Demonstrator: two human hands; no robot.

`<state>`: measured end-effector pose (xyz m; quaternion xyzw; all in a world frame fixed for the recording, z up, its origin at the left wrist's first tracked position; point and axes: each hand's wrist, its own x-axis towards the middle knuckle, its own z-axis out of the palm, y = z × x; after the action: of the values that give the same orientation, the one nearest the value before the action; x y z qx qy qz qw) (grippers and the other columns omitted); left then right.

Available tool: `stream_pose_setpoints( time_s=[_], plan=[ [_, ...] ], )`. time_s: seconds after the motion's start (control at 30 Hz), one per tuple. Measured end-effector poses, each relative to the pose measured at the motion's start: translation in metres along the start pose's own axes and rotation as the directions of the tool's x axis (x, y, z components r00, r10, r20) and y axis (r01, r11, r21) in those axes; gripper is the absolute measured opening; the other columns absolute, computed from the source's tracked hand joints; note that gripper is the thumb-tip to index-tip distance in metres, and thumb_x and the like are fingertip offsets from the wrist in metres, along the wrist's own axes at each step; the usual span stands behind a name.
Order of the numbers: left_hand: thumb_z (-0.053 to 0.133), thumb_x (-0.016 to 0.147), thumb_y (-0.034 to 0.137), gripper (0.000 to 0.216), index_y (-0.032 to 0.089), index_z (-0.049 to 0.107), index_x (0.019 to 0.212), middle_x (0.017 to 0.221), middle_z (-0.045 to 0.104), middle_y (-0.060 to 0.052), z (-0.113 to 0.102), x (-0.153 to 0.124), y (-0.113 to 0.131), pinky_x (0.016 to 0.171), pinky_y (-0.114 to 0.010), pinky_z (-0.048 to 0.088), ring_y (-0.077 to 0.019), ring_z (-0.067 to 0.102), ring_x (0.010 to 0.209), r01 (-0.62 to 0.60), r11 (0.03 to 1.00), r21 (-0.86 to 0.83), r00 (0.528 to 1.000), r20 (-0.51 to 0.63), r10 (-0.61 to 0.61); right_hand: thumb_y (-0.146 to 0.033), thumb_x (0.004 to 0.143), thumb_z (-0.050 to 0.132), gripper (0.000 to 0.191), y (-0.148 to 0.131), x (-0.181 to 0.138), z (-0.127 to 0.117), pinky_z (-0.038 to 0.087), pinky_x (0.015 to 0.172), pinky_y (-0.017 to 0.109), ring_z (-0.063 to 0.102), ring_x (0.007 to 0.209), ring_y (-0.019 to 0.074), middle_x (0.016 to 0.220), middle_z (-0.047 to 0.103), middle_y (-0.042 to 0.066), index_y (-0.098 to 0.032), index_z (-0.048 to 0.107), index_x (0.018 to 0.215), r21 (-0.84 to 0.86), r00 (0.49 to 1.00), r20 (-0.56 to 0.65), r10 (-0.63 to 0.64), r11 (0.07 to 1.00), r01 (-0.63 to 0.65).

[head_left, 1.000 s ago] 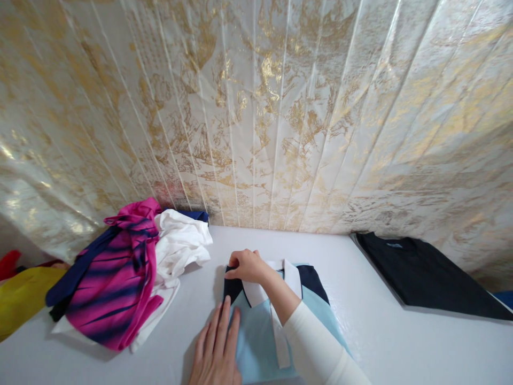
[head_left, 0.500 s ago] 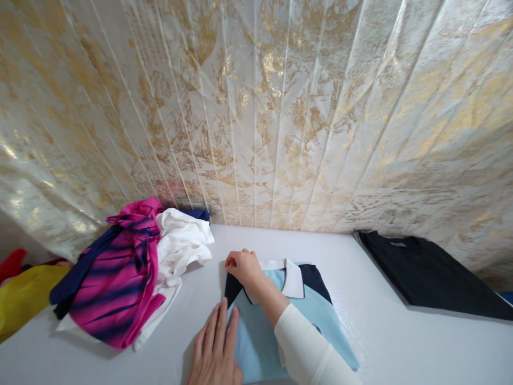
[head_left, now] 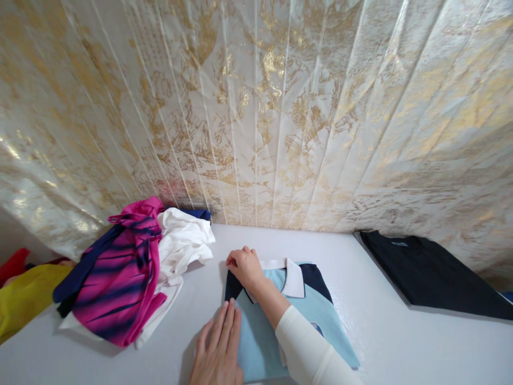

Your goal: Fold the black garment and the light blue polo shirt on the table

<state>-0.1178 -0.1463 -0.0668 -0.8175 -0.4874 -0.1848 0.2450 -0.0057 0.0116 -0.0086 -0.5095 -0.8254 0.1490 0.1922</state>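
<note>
A folded light blue polo shirt [head_left: 262, 342] lies on the white table, its white collar [head_left: 294, 278] toward the wall and dark navy patches at both shoulders. My left hand [head_left: 220, 342] rests flat along the shirt's left edge, fingers stretched out and close together. Reaching across the shirt in a white sleeve, my right hand [head_left: 245, 267] has its fingers curled in a pinch at the left navy shoulder. The hand itself hides the fabric between its fingertips. Its forearm covers part of the collar and front placket.
Left of the shirt is a heap with a pink and navy garment [head_left: 120, 289] and a white crumpled one [head_left: 186, 240]. Yellow cloth [head_left: 32, 294] lies at the far left. A folded black T-shirt [head_left: 433, 272] lies at right. Behind hangs a gold-patterned covering [head_left: 256, 117].
My left hand has shifted slightly to the right along the shirt's edge, its fingers closer together. My right hand stays at the shoulder, almost unmoved.
</note>
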Motion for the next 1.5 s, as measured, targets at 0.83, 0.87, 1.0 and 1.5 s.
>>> stream_pose_setpoints(
  time_s=[0.83, 0.87, 1.0, 1.5],
  plan=[
    [0.045, 0.093, 0.036, 0.061, 0.012, 0.028, 0.146, 0.154, 0.021, -0.012, -0.004, 0.125, 0.053, 0.11, -0.046, 0.029, -0.0262, 0.02, 0.142, 0.041, 0.91, -0.412, 0.935, 0.337, 0.111, -0.032, 0.082, 0.042, 0.023, 0.167, -0.136, -0.098, 0.045, 0.068, 0.031, 0.063, 0.069, 0.019, 0.073, 0.067, 0.004, -0.021, 0.06, 0.09, 0.273, 0.84, -0.135, 0.525, 0.835, -0.478],
    [0.044, 0.093, 0.037, 0.062, 0.014, 0.026, 0.147, 0.155, 0.019, -0.01, -0.003, 0.127, 0.064, 0.111, -0.046, 0.028, -0.025, 0.018, 0.142, 0.018, 0.882, -0.472, 0.925, 0.342, 0.164, -0.035, 0.083, 0.042, 0.024, 0.165, -0.132, -0.095, 0.044, 0.067, 0.031, 0.062, 0.067, 0.0191, 0.071, 0.066, 0.004, -0.021, 0.061, 0.088, 0.251, 0.845, -0.135, 0.517, 0.843, -0.476],
    [0.041, 0.094, 0.049, 0.065, 0.018, 0.023, 0.148, 0.156, 0.012, -0.006, 0.004, 0.127, 0.089, 0.115, -0.044, 0.02, -0.0224, 0.011, 0.144, -0.066, 0.748, -0.661, 0.873, 0.325, 0.364, -0.042, 0.08, 0.048, 0.027, 0.16, -0.119, -0.09, 0.041, 0.064, 0.03, 0.06, 0.065, 0.0194, 0.069, 0.065, 0.003, -0.021, 0.063, 0.086, 0.206, 0.861, -0.164, 0.481, 0.871, -0.447],
    [0.039, 0.093, 0.057, 0.057, 0.032, 0.032, 0.144, 0.156, 0.015, -0.009, 0.003, 0.125, 0.086, 0.111, -0.055, 0.02, -0.0284, 0.01, 0.144, -0.083, 0.643, -0.761, 0.833, 0.301, 0.464, -0.031, 0.074, 0.052, 0.017, 0.182, -0.109, -0.077, 0.044, 0.068, 0.03, 0.058, 0.069, 0.0171, 0.074, 0.065, 0.001, -0.019, 0.063, 0.081, 0.485, 0.926, -0.181, 0.333, 0.849, -0.21]
  ],
)
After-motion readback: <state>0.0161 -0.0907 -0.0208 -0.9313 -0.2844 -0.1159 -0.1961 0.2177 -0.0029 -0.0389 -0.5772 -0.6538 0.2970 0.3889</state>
